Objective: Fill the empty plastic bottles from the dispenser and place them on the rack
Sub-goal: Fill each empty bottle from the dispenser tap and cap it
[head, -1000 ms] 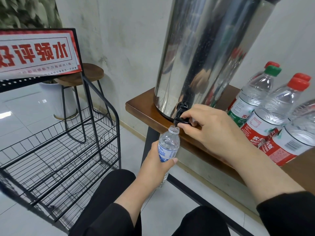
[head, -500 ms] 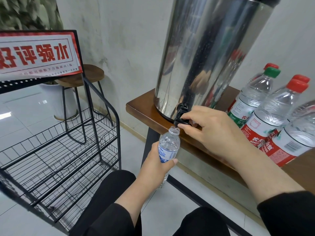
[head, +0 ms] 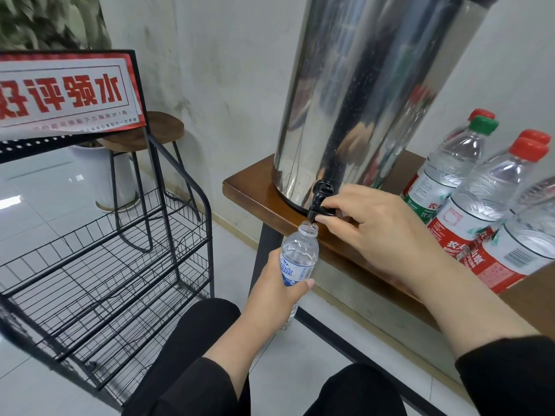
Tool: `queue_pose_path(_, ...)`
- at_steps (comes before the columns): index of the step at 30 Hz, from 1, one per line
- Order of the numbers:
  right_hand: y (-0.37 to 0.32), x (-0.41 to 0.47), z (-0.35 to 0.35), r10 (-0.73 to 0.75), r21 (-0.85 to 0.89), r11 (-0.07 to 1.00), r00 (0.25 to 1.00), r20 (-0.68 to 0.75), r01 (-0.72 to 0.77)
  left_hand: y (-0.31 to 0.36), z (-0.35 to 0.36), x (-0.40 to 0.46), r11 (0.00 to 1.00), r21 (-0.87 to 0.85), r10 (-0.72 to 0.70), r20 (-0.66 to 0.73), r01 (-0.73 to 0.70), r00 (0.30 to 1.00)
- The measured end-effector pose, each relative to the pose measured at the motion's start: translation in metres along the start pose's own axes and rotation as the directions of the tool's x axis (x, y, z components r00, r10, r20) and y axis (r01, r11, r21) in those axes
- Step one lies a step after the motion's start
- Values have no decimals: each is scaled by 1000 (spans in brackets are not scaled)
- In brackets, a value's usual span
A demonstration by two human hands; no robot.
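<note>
The filling step is under way. The left hand [head: 271, 291] is gripping the small uncapped bottle [head: 298, 259], its fingers wrapping the labelled body, and is holding the open neck directly under the black tap [head: 319, 199] of the steel dispenser [head: 366, 94]. The right hand [head: 378, 232] is pinching the tap lever between thumb and curled fingers. Whether water is flowing, and how full the bottle is, cannot be told.

The wire rack [head: 120, 265] at the left is showing bare shelves in the visible part, so by this judgement no bottle is placed yet. Several capped bottles [head: 480, 205] are standing and leaning on the desk [head: 249, 190] just right of the dispenser; their fill state is uncertain.

The tap is overhanging the desk's front edge, so the bottle is hanging below desk level, off any support. The path leftward to the rack is looking open across the floor; the desk leg [head: 264, 250], the rack's side frame and the person's knees are bounding it.
</note>
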State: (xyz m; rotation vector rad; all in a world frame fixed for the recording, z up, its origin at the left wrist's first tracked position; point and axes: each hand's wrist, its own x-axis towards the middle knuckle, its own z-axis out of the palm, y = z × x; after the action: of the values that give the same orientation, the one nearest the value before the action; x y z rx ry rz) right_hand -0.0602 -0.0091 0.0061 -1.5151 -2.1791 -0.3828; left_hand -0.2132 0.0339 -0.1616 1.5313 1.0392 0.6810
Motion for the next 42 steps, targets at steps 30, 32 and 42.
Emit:
queue_pose_path(30, 12, -28, 4, 749, 619, 494, 660, 54, -611, 1, -7, -9, 999, -20, 33, 94, -31, 995)
queue_pose_path(32, 9, -42, 3, 725, 533, 548, 684, 83, -645, 1, -7, -14, 999, -26, 46, 114, -44, 992)
queue_pose_path(42, -29, -60, -24, 567, 506, 663, 811, 143, -552, 18, 1, -53, 994, -51, 108, 193, -100, 975)
